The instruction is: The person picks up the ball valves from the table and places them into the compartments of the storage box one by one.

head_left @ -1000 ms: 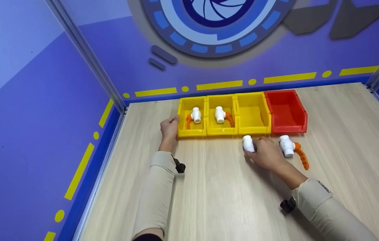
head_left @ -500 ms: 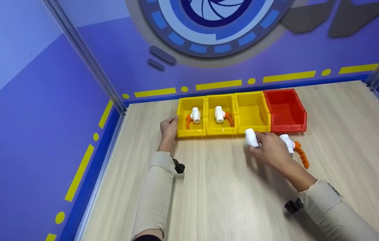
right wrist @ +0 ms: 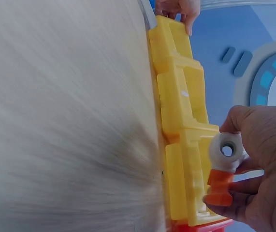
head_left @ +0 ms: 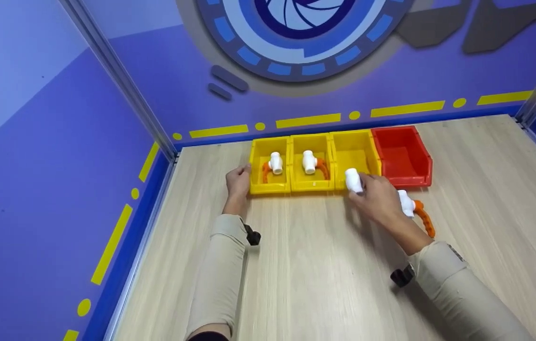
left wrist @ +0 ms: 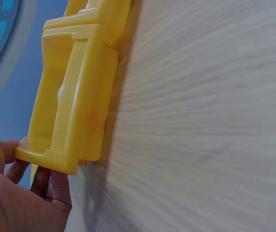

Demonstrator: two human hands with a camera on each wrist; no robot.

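Note:
My right hand [head_left: 379, 198] grips a white ball valve [head_left: 353, 180] at the front edge of the third yellow bin [head_left: 354, 147]. The right wrist view shows the valve's orange handle [right wrist: 219, 187] against my fingers. My left hand [head_left: 238, 181] holds the outer side wall of the leftmost yellow bin [left wrist: 75, 96], thumb on the rim and fingers beneath. One white valve [head_left: 275, 163] with an orange handle lies in that bin, and a second valve [head_left: 310, 162] lies in the middle yellow bin [head_left: 313, 186]. Another valve [head_left: 407, 203] rests on the table, partly hidden behind my right hand.
A red bin [head_left: 403, 158] stands at the right end of the row, against the yellow ones. Behind the row rises a blue-purple printed wall [head_left: 154, 94]. A side panel [head_left: 36, 189] borders the wooden table [head_left: 296, 265] on the left.
My right hand has lifted the valve off the table and carried it forward to the third yellow bin's front edge. The left hand keeps its hold on the leftmost bin.

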